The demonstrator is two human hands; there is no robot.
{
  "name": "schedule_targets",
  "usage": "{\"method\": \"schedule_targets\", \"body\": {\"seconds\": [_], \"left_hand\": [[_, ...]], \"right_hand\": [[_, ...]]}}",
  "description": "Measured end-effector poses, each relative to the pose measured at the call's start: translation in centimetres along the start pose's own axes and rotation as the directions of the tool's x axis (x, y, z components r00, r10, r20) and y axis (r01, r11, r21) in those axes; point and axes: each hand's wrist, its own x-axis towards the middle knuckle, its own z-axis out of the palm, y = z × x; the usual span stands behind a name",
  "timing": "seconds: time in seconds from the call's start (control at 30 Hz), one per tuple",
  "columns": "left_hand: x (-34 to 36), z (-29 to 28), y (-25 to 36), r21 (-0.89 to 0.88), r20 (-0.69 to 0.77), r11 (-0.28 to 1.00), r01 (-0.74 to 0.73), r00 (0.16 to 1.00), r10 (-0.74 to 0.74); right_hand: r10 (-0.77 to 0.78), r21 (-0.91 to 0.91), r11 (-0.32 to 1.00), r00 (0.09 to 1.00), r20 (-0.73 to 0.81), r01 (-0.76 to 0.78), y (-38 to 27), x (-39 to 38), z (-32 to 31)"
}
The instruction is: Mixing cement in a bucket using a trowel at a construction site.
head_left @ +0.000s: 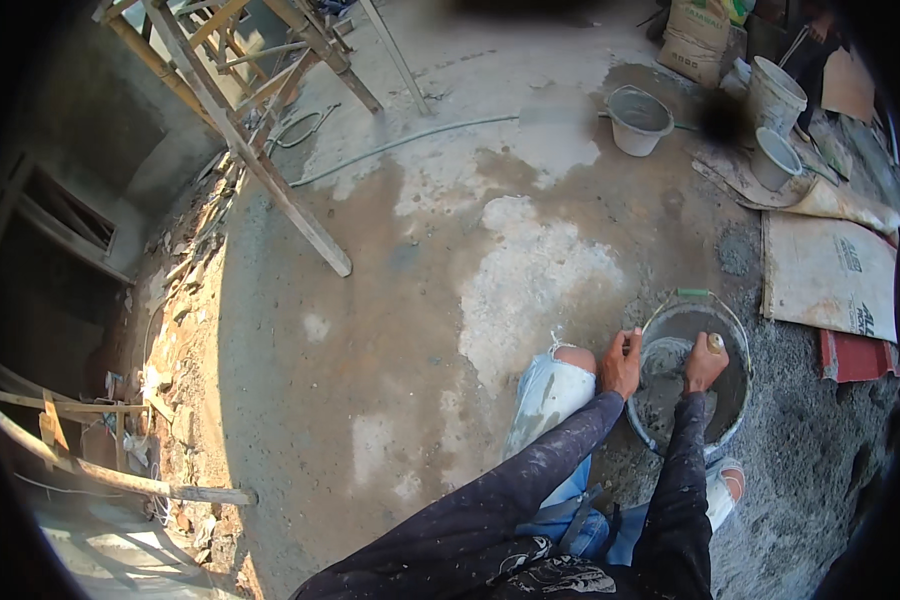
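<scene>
A round bucket (732, 400) of wet grey mortar stands between my knees, its wire handle with a green grip (692, 292) raised at the far side. My left hand (620, 365) is closed on the bucket at its left side, around the handle wire. My right hand (700, 365) grips the pale handle of a tool (715, 342) inside the bucket; the tool's working end is mostly hidden in the mortar.
Wood and bamboo scaffolding (300, 220) and a hose (390, 145) lie ahead. At upper right are several buckets (635, 130), sacks (825, 265) and part of another person (815, 40). A slab edge (220, 350) with rubble runs along the left; dark gravel (810, 480) lies right.
</scene>
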Motion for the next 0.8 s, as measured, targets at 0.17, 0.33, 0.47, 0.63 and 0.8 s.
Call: {"method": "schedule_targets", "body": {"seconds": [0.17,0.33,0.47,0.63,0.8], "left_hand": [[1.4,-1.5,-0.6,-0.091,-0.097,0.996,0.021,0.995,-0.03],[1.0,-1.7,-0.7,-0.076,-0.102,0.997,-0.002,0.995,-0.006],[-0.3,-1.4,-0.6,-0.084,-0.071,0.996,0.015,0.997,-0.021],[-0.5,0.0,-1.5,-0.051,-0.019,0.998,-0.032,0.999,0.031],[1.7,-2.2,-0.1,0.026,-0.021,1.0,-0.015,1.0,0.016]], "right_hand": [[-0.065,0.311,0.95,0.979,0.192,0.002,-11.3,0.0,0.5],[-0.121,-0.196,0.952,0.878,0.464,0.235,-12.5,0.9,-3.9],[0.073,-0.7,0.514,0.788,0.611,0.496,-7.2,3.1,-8.9],[0.176,-0.418,-0.135,0.437,0.882,0.898,-0.1,1.8,-6.3],[0.078,-0.18,-0.327,0.217,0.973,0.928,-11.4,3.3,-3.0]]}}
